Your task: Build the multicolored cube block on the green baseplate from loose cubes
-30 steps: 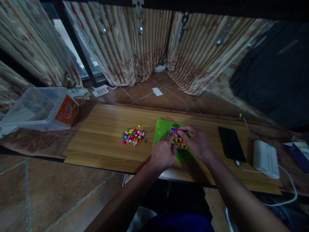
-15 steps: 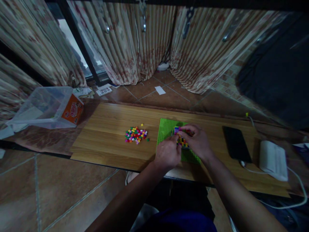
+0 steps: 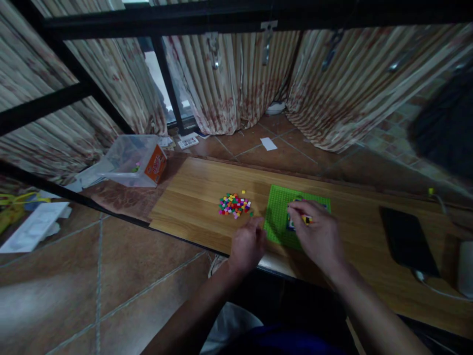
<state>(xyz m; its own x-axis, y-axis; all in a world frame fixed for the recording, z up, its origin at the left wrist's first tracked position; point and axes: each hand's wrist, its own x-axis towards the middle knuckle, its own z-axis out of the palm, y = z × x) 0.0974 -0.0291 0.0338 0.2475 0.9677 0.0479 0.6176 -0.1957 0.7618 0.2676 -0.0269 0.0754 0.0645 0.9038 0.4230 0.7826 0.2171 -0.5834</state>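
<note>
A green studded baseplate (image 3: 275, 214) lies on the wooden board. On it sits a small build of coloured toy bricks (image 3: 291, 225), mostly covered by my right hand (image 3: 318, 229), whose fingers and thumb curl around it. My left hand (image 3: 248, 245) is over the board, just left of the baseplate and below the loose bricks. Its fingers are bent but somewhat apart, and nothing shows in them. A pile of tiny multicoloured bricks (image 3: 234, 205) lies left of the baseplate. One yellow brick (image 3: 243, 192) and one green brick (image 3: 252, 214) lie a little apart from the pile.
On the board's right lies a black phone (image 3: 408, 241) with a white cable, near a white device (image 3: 465, 268). A clear plastic box (image 3: 127, 158) with an orange label stands beyond the board's left end. Curtains (image 3: 229, 88) hang behind, and a dark metal bar crosses above.
My left hand has left the brick build and moved left, towards the loose pile. My right hand stays at the build. The camera view has turned left.
</note>
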